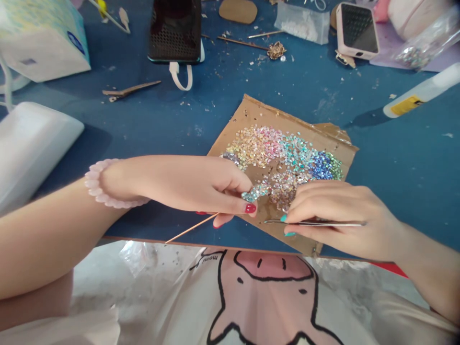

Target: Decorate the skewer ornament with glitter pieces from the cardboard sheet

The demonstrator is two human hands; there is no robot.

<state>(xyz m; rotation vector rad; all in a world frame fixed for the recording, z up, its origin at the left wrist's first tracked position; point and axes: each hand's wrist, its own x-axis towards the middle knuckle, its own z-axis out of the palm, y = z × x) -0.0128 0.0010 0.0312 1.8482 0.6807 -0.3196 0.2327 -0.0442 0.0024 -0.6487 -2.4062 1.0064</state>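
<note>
A small glittery turquoise piece [256,192] is pinched in my left hand [212,187], whose wrist wears a pale pink bead bracelet [96,184]. A thin wooden stick [192,228] sticks out below the same hand. My right hand [338,215] is closed on metal tweezers [319,223]; their tips point left, a little below and right of the glittery piece. Under both hands lies a piece of brown cardboard [237,117], with small shiny chips [269,143] in yellow, pink, teal, blue and green patches.
At the back are a black phone [175,31] with a white cable, a hairpin [247,43], a bag [304,24] and a white device [358,29]. A metal clip [131,90] lies left; a glue bottle [420,91] is right. The table edge runs below my hands.
</note>
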